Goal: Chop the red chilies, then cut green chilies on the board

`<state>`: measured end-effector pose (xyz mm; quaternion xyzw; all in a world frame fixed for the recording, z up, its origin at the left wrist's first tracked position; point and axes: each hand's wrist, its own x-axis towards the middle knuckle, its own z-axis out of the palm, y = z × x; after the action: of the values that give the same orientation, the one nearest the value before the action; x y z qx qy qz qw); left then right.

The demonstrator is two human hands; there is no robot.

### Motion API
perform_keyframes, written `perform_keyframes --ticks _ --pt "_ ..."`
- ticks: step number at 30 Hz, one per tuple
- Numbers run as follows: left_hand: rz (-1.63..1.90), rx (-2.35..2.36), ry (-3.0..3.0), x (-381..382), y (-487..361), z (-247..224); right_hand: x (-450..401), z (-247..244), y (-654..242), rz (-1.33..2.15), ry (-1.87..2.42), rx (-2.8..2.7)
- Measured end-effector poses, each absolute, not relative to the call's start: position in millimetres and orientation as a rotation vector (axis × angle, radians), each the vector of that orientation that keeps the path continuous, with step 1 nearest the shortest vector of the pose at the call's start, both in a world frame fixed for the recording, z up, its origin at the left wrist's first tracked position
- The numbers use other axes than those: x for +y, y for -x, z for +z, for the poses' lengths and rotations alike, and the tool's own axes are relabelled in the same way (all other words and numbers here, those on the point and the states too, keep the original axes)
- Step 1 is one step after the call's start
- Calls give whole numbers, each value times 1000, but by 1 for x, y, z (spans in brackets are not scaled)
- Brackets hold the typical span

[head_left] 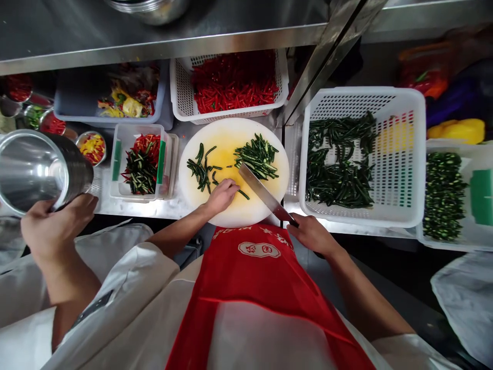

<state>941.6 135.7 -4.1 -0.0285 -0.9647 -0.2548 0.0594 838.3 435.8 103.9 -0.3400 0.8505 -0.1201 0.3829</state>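
Left hand, its fingers bunched, seems to pin a chili jutting out to their right; right hand wraps the knife. Curling the left fingers clear of the blade should keep slicing safe.
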Motion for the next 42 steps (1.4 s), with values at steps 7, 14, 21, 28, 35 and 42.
perform_keyframes --ticks 7,14,21,28,35,42 --pt "-933 -2887 469 132 -930 -10 432 113 -895 -446 653 2174" --pt "-931 -2869 750 125 -913 -13 424 133 -940 -490 486 2195" --pt "-973 -2842 999 117 -899 -17 404 145 -969 -472 249 2229" --pt "-1022 -2797 1172 118 -890 -17 370 115 -986 -513 59 2268" --pt "-1067 -2821 1290 103 -871 -3 356 95 -991 -711 -63 2411" --pt "-816 -2970 1199 71 -828 -2 383 145 -1026 -740 -1 2213"
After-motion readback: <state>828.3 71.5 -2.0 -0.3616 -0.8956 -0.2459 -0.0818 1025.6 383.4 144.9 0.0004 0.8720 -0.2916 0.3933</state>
